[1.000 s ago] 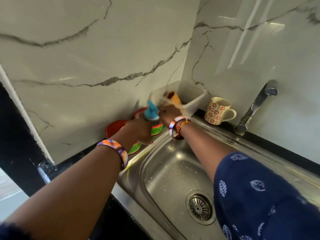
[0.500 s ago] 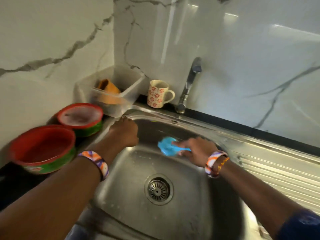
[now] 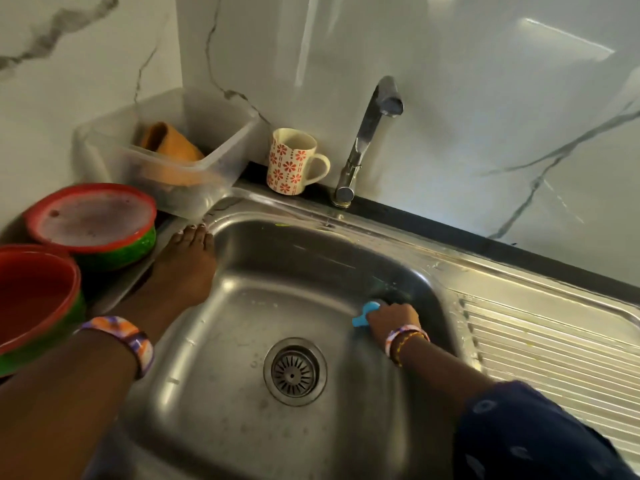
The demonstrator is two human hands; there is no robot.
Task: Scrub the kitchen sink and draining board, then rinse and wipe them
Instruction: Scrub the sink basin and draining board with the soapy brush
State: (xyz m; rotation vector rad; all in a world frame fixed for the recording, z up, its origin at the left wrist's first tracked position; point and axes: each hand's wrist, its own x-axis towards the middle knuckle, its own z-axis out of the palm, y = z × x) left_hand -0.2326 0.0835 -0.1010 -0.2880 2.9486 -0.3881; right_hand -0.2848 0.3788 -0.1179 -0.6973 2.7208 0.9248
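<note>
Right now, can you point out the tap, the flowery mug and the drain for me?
tap (image 3: pixel 367 133): head view, on the middle of its slanted metal spout.
flowery mug (image 3: pixel 289 164): head view, on its patterned side wall.
drain (image 3: pixel 294 371): head view, on the centre of the strainer in the sink floor.

Bowls (image 3: pixel 93 223) left of sink (image 3: pixel 277 306); draining board (image 3: pixel 554 341) right; mug (image 3: pixel 292 161), tap (image 3: pixel 367 140) behind.

Left wrist: one broad bangle (image 3: pixel 133 341), patterned in orange, purple and white. Right wrist: a matching broad bangle (image 3: pixel 403 332) beside a thin beaded bracelet (image 3: pixel 407 342) in orange and yellow. Right arm: dark navy sleeve (image 3: pixel 526 434) printed with small pale leaf motifs. Left forearm bare.
</note>
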